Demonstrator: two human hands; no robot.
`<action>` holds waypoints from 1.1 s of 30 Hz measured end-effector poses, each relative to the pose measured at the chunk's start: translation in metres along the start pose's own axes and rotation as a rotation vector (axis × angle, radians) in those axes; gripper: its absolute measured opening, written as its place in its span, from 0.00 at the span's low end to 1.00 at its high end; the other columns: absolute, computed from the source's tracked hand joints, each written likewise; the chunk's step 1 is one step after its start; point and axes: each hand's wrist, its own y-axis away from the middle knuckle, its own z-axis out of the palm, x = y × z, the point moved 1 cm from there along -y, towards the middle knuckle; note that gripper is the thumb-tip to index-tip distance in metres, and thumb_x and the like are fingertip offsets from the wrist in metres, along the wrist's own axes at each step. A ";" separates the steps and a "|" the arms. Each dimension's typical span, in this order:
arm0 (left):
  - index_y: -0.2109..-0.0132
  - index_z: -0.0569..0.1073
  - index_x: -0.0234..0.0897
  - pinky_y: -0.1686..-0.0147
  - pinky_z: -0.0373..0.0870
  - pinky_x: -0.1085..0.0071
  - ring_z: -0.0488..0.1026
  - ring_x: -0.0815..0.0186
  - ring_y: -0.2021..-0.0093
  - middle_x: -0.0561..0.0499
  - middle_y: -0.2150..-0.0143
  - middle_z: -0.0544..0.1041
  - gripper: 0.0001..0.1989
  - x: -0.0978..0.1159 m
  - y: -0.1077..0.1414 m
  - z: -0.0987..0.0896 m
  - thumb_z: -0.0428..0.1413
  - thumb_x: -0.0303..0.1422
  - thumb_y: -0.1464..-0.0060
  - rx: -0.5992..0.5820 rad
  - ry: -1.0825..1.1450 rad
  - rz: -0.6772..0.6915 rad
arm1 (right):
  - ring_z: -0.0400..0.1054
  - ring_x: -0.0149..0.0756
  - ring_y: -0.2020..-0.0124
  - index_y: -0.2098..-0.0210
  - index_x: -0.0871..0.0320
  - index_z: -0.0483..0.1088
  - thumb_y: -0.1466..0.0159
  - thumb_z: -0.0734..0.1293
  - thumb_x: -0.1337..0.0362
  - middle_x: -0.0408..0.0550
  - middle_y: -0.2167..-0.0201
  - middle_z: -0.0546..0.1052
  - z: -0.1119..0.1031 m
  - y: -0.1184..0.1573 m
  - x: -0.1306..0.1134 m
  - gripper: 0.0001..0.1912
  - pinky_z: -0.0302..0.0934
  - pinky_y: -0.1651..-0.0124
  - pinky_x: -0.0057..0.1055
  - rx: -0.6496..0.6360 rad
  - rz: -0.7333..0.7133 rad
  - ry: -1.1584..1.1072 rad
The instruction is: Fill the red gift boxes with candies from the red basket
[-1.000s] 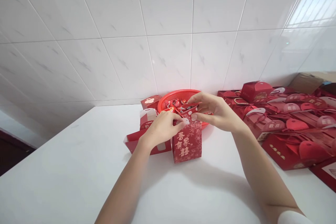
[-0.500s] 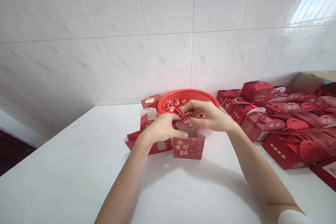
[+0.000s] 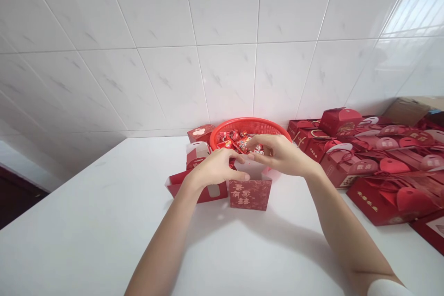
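Note:
A red paper gift box (image 3: 250, 195) with pale Chinese lettering stands upright on the white table, its top uncovered. My left hand (image 3: 217, 166) is closed on its upper part, thumb along the front rim and fingers toward the far side. Above the box's back right is my right hand (image 3: 279, 155), thumb and fingers apart, with nothing visible between them. Just behind, a red plastic basket (image 3: 249, 122) holds several red-wrapped candies (image 3: 236, 136). The box's lower inside is hidden by its front wall.
On the left, another open red box (image 3: 180, 182) stands near smaller boxes (image 3: 197, 152). Many closed red gift boxes (image 3: 347, 162) crowd the table's right side, with a brown cardboard box (image 3: 405, 111) behind. A tiled wall (image 3: 225, 78) bounds the back.
The red-wrapped candies between my fingers over the box are gone from them. My right hand has let go and shifted slightly right; my left hand stays at the box.

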 end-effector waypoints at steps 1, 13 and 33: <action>0.62 0.82 0.42 0.73 0.64 0.72 0.75 0.60 0.66 0.51 0.63 0.80 0.16 0.000 0.000 0.000 0.68 0.41 0.61 0.005 0.005 -0.010 | 0.64 0.28 0.73 0.61 0.58 0.73 0.32 0.65 0.60 0.45 0.66 0.77 0.000 0.000 -0.001 0.09 0.53 0.70 0.27 -0.001 0.001 0.000; 0.79 0.72 0.41 0.73 0.69 0.69 0.67 0.63 0.77 0.51 0.81 0.68 0.31 0.004 -0.002 0.005 0.44 0.56 0.38 -0.079 0.355 -0.065 | 0.62 0.28 0.77 0.74 0.58 0.67 0.36 0.69 0.53 0.41 0.78 0.73 0.033 -0.003 -0.019 0.17 0.48 0.73 0.28 -0.010 0.143 -0.052; 0.64 0.75 0.37 0.73 0.73 0.70 0.80 0.60 0.71 0.49 0.67 0.80 0.12 -0.006 -0.005 0.007 0.56 0.41 0.42 -0.084 0.283 -0.186 | 0.59 0.29 0.76 0.71 0.57 0.63 0.33 0.64 0.61 0.41 0.77 0.67 -0.018 0.012 0.003 0.11 0.53 0.73 0.27 0.227 0.065 -0.086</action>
